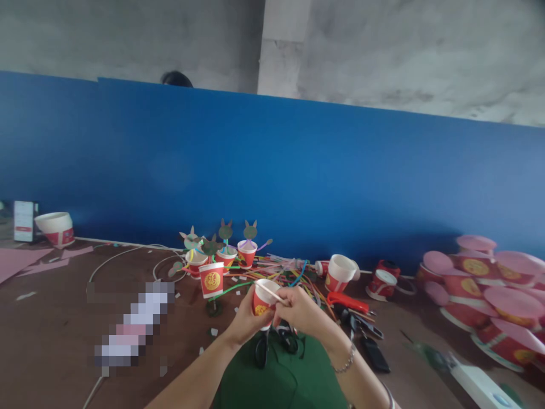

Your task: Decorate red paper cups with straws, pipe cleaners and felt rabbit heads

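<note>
My left hand [243,321] is wrapped round a red and white paper cup [261,307] with a yellow print, its mouth tipped up. In the fingers of my right hand [301,309] is a thin pale stick [271,293], lying across the cup's mouth. Black-handled scissors [261,350] show just below the cup. Close by on the left stands another red paper cup [212,282]. Behind it are several cups bearing animal-head cutouts, one with a grey-green head [250,230]. A heap of coloured pipe cleaners [293,266] lies beyond my hands.
Stacked white cups [339,267], a red-handled tool [349,303] and a black object [375,355] lie to the right. Further right are red cups with pink discs [474,267]. A blue partition [272,165] closes the back. A phone [24,220] and pink paper [21,261] are left.
</note>
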A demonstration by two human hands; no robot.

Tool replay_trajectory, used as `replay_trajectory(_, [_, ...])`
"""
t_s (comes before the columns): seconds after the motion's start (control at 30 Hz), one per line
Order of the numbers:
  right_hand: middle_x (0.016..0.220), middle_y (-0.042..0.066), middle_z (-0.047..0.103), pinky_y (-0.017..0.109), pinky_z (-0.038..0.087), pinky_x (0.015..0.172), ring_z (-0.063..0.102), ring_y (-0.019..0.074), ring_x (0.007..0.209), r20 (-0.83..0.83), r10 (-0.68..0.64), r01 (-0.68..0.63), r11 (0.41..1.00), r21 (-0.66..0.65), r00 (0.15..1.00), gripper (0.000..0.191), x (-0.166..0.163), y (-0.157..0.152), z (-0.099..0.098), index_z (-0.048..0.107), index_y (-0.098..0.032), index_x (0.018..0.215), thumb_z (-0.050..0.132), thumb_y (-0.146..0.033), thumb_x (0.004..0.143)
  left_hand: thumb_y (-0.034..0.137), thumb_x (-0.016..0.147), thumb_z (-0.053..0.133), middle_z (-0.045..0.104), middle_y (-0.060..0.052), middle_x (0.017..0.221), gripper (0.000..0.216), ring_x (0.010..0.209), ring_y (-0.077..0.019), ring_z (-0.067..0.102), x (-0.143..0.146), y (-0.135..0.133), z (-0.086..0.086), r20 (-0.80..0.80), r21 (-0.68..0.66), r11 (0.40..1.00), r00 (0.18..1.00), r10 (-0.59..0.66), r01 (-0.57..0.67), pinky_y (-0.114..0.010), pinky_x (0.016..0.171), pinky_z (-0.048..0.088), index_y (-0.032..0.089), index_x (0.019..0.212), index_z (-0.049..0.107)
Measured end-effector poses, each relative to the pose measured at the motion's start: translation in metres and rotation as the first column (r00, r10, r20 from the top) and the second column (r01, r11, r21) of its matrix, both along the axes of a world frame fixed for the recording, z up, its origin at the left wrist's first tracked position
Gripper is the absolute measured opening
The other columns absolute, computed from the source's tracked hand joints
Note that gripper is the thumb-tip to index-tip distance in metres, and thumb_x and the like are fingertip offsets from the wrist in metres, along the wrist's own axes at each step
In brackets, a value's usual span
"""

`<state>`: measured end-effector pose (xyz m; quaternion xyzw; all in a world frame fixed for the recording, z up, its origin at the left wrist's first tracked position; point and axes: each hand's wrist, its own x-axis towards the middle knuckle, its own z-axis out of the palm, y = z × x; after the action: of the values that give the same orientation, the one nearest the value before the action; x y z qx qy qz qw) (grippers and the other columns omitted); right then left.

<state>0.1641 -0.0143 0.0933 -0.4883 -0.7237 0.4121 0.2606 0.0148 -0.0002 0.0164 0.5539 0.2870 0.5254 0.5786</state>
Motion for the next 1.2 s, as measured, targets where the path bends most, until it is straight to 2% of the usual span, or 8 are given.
replay_trajectory(0.17, [0.054, 0.000, 0.064, 0.015, 0.028, 0.040, 0.045, 0.0062, 0.041, -0.057, 0.002, -0.004, 1.000, -0.020, 0.998, 0.010, -0.001, 0.002, -0.004, 0.061, -0.013, 0.073, 0.053, -0.017, 0.069, 0.039, 0.068, 0.074, 0.064, -0.011, 0.105, 0.055, 0.094, -0.0229, 0.062, 0.000, 0.001, -0.002, -0.009, 0.037, 0.999, 1.000, 0.007, -0.007, -0.033, 0.082, 0.048, 0.016, 0.112, 0.051])
replay_trajectory(0.4, [0.053, 0.001, 0.065, 0.015, 0.027, 0.039, 0.042, 0.0059, 0.040, -0.007, -0.031, 0.031, 0.999, 0.010, 0.999, 0.014, -0.003, 0.000, 0.000, 0.060, -0.013, 0.069, 0.053, -0.023, 0.076, 0.040, 0.069, 0.073, 0.065, -0.011, 0.103, 0.055, 0.094, -0.0236, 0.062, 0.000, 0.003, -0.008, -0.044, 0.079, 0.995, 0.997, 0.060, -0.056, -0.032, 0.081, 0.049, 0.016, 0.113, 0.052])
replay_trajectory(0.57, [0.055, 0.001, 0.066, 0.016, 0.034, 0.043, 0.052, 0.0089, 0.045, 0.024, -0.015, 0.014, 0.999, 0.030, 1.000, 0.014, -0.002, 0.000, -0.001, 0.061, -0.014, 0.071, 0.053, -0.023, 0.077, 0.039, 0.070, 0.072, 0.065, -0.012, 0.104, 0.054, 0.094, -0.0231, 0.062, 0.001, 0.002, -0.009, -0.055, 0.091, 0.993, 0.995, 0.078, -0.073, -0.032, 0.080, 0.049, 0.015, 0.113, 0.051])
replay_trajectory(0.67, [0.054, 0.000, 0.065, 0.016, 0.034, 0.042, 0.051, 0.0092, 0.044, 0.024, -0.021, 0.020, 0.999, 0.039, 0.999, 0.015, -0.002, 0.001, -0.003, 0.061, -0.014, 0.071, 0.052, -0.024, 0.078, 0.039, 0.071, 0.071, 0.065, -0.012, 0.104, 0.053, 0.093, -0.0228, 0.062, 0.002, 0.003, -0.011, -0.050, 0.092, 0.992, 0.995, 0.087, -0.082, -0.032, 0.079, 0.050, 0.015, 0.113, 0.050])
replay_trajectory(0.87, [0.048, -0.002, 0.060, 0.016, 0.030, 0.040, 0.046, 0.0077, 0.040, 0.012, -0.031, 0.031, 0.998, 0.046, 0.999, 0.015, -0.004, 0.000, -0.005, 0.058, -0.015, 0.069, 0.052, -0.025, 0.079, 0.035, 0.072, 0.070, 0.065, -0.011, 0.103, 0.050, 0.095, -0.0230, 0.062, 0.002, 0.004, -0.012, -0.061, 0.110, 0.991, 0.994, 0.089, -0.082, -0.032, 0.081, 0.049, 0.015, 0.113, 0.049])
replay_trajectory(1.03, [0.046, -0.003, 0.057, 0.017, 0.031, 0.041, 0.044, 0.0076, 0.039, 0.027, -0.111, 0.108, 0.990, 0.087, 0.993, 0.015, -0.009, 0.000, -0.006, 0.057, -0.015, 0.065, 0.052, -0.024, 0.077, 0.036, 0.072, 0.070, 0.064, -0.011, 0.104, 0.049, 0.096, -0.0233, 0.062, 0.001, 0.003, -0.008, -0.050, 0.099, 0.990, 0.994, 0.101, -0.096, -0.033, 0.083, 0.048, 0.016, 0.112, 0.049])
replay_trajectory(1.2, [0.051, -0.003, 0.061, 0.016, 0.032, 0.043, 0.048, 0.0076, 0.043, -0.051, -0.071, 0.072, 0.997, 0.015, 0.996, 0.011, -0.009, 0.002, -0.003, 0.063, -0.013, 0.077, 0.054, -0.016, 0.070, 0.037, 0.070, 0.072, 0.065, -0.010, 0.102, 0.051, 0.092, -0.0224, 0.062, 0.001, 0.004, -0.006, -0.042, 0.047, 0.992, 0.992, 0.116, -0.114, -0.034, 0.081, 0.048, 0.015, 0.110, 0.050])
